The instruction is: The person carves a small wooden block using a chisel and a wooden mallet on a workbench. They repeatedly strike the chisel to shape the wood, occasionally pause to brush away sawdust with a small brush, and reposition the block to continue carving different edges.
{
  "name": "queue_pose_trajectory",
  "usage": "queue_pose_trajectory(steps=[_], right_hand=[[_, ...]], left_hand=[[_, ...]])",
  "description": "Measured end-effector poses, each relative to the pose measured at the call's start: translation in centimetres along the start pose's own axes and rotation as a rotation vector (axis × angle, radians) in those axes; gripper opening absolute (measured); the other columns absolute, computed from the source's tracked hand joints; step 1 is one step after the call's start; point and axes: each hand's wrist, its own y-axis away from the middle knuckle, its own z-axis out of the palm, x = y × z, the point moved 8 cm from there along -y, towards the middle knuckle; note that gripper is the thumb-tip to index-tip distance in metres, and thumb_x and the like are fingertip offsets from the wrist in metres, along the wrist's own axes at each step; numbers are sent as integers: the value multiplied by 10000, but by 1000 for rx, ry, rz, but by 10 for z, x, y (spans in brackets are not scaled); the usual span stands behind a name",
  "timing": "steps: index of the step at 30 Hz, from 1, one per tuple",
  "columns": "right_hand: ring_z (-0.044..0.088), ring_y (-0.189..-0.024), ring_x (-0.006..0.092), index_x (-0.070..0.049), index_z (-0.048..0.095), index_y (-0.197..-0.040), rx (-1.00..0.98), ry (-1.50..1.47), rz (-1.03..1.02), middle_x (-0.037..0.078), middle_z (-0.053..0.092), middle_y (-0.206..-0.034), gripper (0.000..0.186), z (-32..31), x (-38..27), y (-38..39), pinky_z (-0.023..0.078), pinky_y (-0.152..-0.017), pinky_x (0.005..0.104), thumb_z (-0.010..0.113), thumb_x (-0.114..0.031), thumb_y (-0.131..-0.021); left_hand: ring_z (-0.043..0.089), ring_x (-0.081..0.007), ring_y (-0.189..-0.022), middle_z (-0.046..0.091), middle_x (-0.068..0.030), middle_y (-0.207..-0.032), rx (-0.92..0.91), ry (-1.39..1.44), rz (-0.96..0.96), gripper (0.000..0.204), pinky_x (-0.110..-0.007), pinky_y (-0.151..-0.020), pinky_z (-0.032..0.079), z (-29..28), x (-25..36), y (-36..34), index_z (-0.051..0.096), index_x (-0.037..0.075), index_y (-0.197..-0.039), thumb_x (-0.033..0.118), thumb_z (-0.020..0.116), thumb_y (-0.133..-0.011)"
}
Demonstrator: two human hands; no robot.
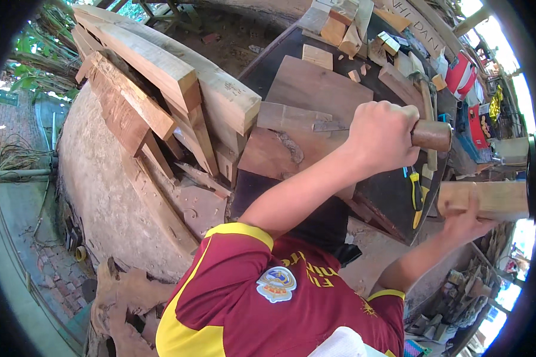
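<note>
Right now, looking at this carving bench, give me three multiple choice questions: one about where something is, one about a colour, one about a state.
1. Where does the chisel's blade tip rest?
A. On the wooden piece on the dark bench
B. On the brick ground
C. On the stacked beams

2. What colour are the handles of the pliers on the bench?
A. Red
B. Yellow and black
C. White

3. How is the wooden mallet held?
A. Lying loose on the bench
B. Gripped in the right hand, off the bench
C. Tucked under an arm

Answers:
1 A: the chisel, clenched in the left hand, has its blade on the wooden piece atop the bench.
2 B: the pliers show yellow and black grips.
3 B: the right hand wraps the mallet beside the bench edge.
</note>
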Motion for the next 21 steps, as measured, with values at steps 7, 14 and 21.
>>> queue_pose_trajectory(steps=[7, 14, 21], right_hand=[[558, -1081, 285, 36, 404, -1292, -314, -62, 17, 191, 551, -1187, 705, 16, 17, 0, 448, -920, 394, 767, -87, -701], [519, -1155, 328, 12, 377, -1351, -433, 220, -185, 240, 517, -1255, 769, 46, 5, 46, 379, -998, 405, 776, -111, -705], [543, -1118, 257, 26, 491, -1245, -232, -82, -80, 143, 566, -1235, 591, 36, 5, 43, 403, -976, 375, 723, -54, -707]], left_hand=[[604, -358, -608, 584, -134, -602, 9, -62, 33, 200, -432, -555, 486, 1, 1, -2, 572, 81, -688, 168, 688, -551], [604, -359, -613, 582, -132, -604, -17, -142, 40, 195, -432, -561, 487, 11, -2, 5, 574, 86, -687, 169, 688, -552], [596, -368, -620, 574, -150, -614, -62, -224, 64, 187, -433, -565, 483, 22, -1, 5, 567, 86, -677, 175, 689, -566]])
